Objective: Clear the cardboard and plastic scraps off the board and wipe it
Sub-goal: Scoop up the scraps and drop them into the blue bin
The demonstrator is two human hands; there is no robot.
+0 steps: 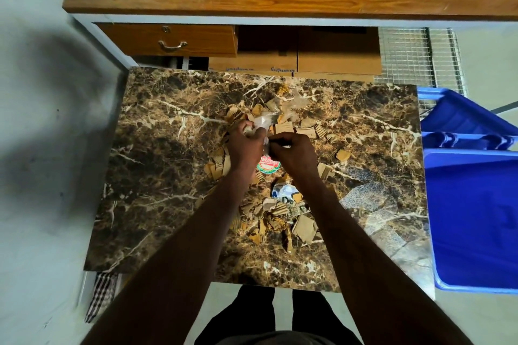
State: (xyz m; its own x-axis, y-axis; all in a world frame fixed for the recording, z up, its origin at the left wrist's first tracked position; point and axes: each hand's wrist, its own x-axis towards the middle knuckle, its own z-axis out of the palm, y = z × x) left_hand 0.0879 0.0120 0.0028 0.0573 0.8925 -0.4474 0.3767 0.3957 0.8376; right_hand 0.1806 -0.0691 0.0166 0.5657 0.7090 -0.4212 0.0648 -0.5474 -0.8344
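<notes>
With both hands meeting over the marbled board (157, 176), the left hand (243, 145) bunching clear plastic (263, 121) and the right hand (291, 152) pinching its edge, best gather all the loose cardboard scraps (304, 228) into 1 handful before lifting toward the blue bin (473, 218)

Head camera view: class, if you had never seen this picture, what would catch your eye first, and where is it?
First, the dark brown marble-patterned board filling the middle, littered at its centre with torn tan cardboard scraps. Above that litter, the left hand and right hand meet, both gripping a crumpled clear plastic scrap. A bright blue plastic bin stands at the board's right edge.
</notes>
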